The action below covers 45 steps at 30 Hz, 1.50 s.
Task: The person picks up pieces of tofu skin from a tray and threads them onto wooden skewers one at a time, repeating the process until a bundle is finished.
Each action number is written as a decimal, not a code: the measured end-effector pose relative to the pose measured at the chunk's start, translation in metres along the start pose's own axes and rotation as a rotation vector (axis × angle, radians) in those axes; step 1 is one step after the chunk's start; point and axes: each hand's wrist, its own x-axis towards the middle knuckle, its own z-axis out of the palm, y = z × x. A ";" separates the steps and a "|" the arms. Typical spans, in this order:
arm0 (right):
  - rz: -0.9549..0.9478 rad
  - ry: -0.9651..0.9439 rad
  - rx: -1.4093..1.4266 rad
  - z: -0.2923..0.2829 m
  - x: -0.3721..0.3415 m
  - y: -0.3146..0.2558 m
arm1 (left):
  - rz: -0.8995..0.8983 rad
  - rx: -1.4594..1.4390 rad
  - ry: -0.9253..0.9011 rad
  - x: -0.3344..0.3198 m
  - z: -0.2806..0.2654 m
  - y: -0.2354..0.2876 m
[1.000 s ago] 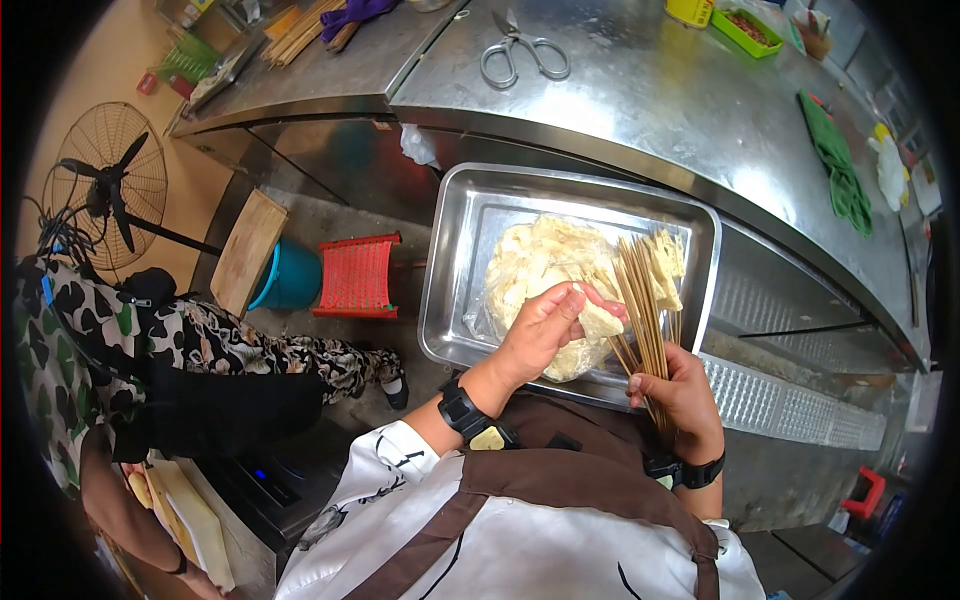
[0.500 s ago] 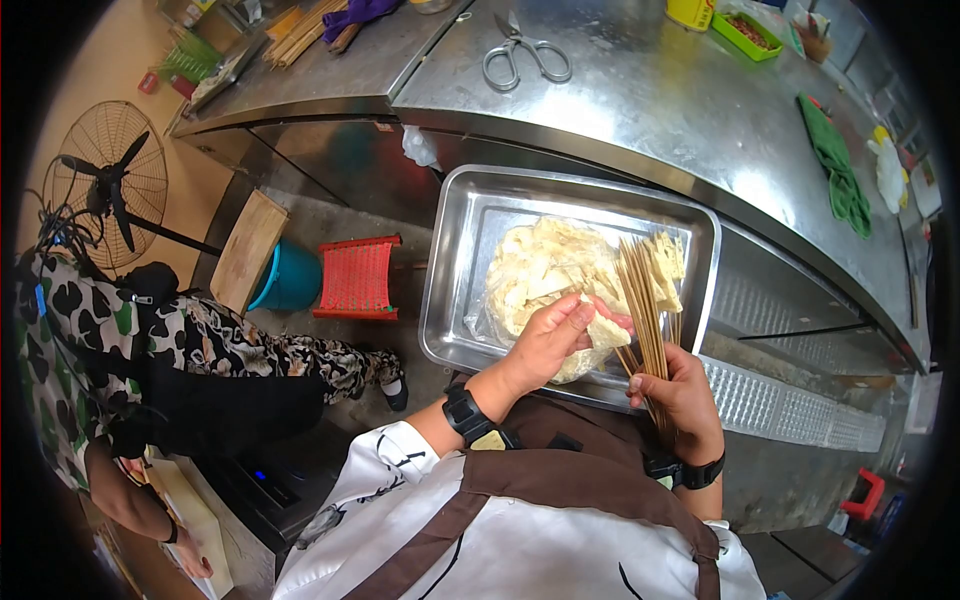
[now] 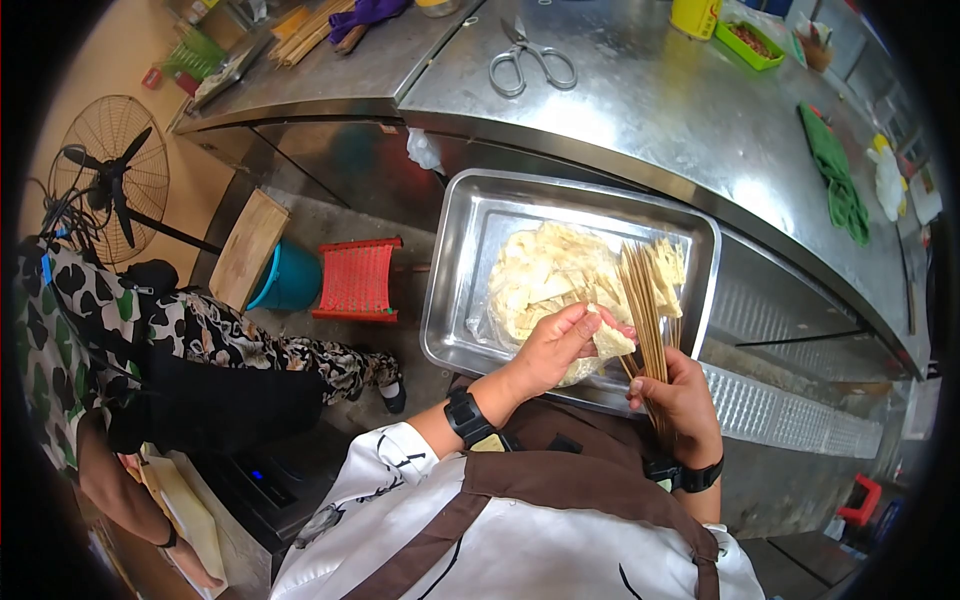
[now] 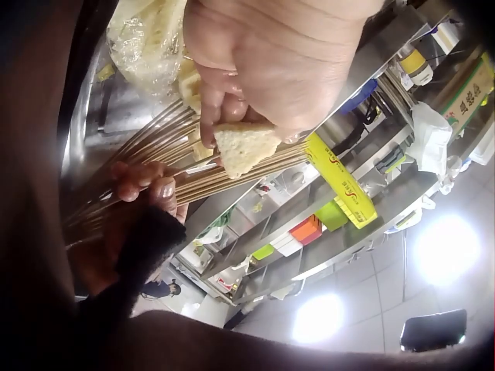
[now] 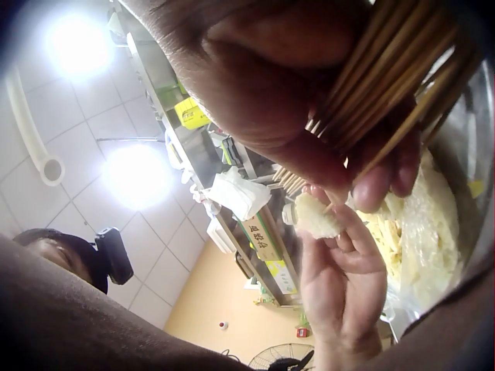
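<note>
In the head view my left hand (image 3: 556, 348) pinches a pale, spongy piece (image 3: 612, 342) by its edge, over the near side of a steel tray (image 3: 432, 310). My right hand (image 3: 684, 402) grips a bundle of thin wooden sticks (image 3: 645, 310), which fan out over the tray. The tip of one stick meets the pale piece (image 5: 317, 216) in the right wrist view. A heap of pale yellow pieces in clear plastic (image 3: 545, 270) lies in the tray, and more pale folded pieces (image 3: 667, 264) are behind the sticks.
Beyond the tray runs a steel counter (image 3: 640, 100) with scissors (image 3: 532, 62), a green cloth (image 3: 832, 170) and a green basket (image 3: 750, 46). A red stool (image 3: 357, 279), a blue bucket (image 3: 284, 278) and a fan (image 3: 112, 180) stand left. Another person (image 3: 200, 350) is at the left.
My left hand has moved slightly toward the right and nearer my body with the pale piece, closer to the sticks. My right hand keeps its grip on the bundle.
</note>
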 end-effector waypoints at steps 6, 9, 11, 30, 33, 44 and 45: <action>-0.022 0.025 -0.001 0.000 -0.003 0.002 | 0.179 -0.052 -0.073 0.001 0.007 -0.002; -0.044 0.058 -0.003 0.002 -0.005 0.001 | 0.146 -0.080 -0.034 0.004 0.005 -0.007; -0.060 0.077 0.003 0.003 -0.006 0.001 | 0.076 -0.048 0.042 0.006 0.003 -0.008; -0.089 -0.049 0.089 -0.012 -0.011 -0.005 | 0.210 1.305 0.544 0.003 -0.043 0.015; -0.138 -0.083 0.002 -0.017 -0.010 0.000 | 0.237 1.456 0.504 -0.001 -0.030 0.015; -0.048 -0.043 -0.013 -0.012 -0.009 -0.008 | 0.400 1.577 0.556 0.015 -0.040 0.009; -0.048 -0.041 -0.011 -0.011 -0.009 -0.009 | 0.399 1.578 0.553 0.016 -0.040 0.011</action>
